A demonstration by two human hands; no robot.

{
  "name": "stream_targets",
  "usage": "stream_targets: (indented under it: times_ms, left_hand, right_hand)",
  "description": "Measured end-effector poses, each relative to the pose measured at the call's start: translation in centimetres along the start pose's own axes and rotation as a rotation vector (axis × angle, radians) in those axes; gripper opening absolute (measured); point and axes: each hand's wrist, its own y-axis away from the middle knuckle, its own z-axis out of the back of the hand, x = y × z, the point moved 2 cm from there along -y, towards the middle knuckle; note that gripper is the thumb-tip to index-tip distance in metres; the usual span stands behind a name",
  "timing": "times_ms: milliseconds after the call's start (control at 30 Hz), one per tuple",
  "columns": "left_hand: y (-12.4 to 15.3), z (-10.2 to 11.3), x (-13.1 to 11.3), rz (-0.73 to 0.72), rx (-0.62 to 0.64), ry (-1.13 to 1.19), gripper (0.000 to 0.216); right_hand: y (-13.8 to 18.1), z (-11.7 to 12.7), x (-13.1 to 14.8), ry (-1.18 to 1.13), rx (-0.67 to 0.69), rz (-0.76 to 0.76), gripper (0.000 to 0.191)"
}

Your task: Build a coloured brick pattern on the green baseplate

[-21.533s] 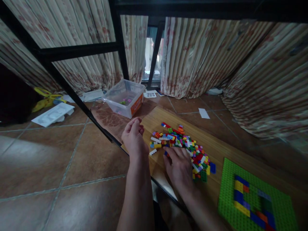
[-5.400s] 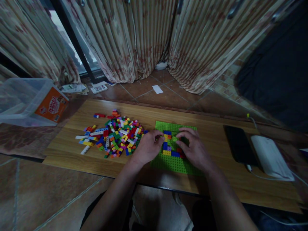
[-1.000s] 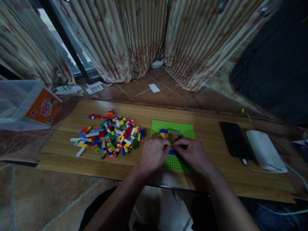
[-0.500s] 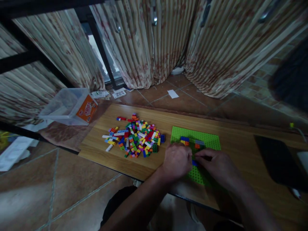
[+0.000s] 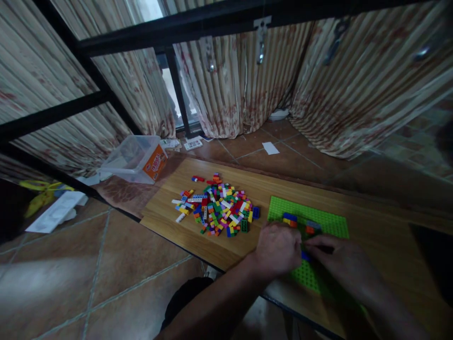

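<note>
Over the green baseplate my two hands meet, fingertips close together. My left hand is closed, its fingers curled down; whatever they grip is hidden. With thumb and forefinger pinched, my right hand points toward the left one, and what lies in the pinch is too small to make out. A blue brick shows just below the fingertips. Behind my hands, a small stack with a blue brick on top and a grey brick over orange stand on the baseplate.
Left of the baseplate lies a heap of mixed building bricks on the wooden table. A clear plastic bin with an orange label stands past the table's left end. A dark flat object lies at the right.
The camera view has turned, so the table and bricks sit farther right in the picture. My hands keep the same place over the baseplate, fingers still closed.
</note>
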Motion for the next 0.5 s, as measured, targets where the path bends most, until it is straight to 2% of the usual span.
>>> stream_targets:
  times_ms: [133,267,500]
  left_hand:
    - [0.1,-0.1,0.3,-0.057,-0.001,0.029,0.017]
    - [0.1,0.7,0.7,-0.045,-0.042,0.063,0.020]
    - [-0.1,4.7,3.4,0.098,-0.257,0.183,0.020]
  right_hand:
    - [-0.1,-0.1,-0.9,-0.005,-0.029,-0.005,0.033]
    - [-0.2,-0.4,-1.9,0.026,-0.035,-0.005,0.032]
    - [-0.3,-0.5,-2.9,0.059,-0.020,0.029,0.029]
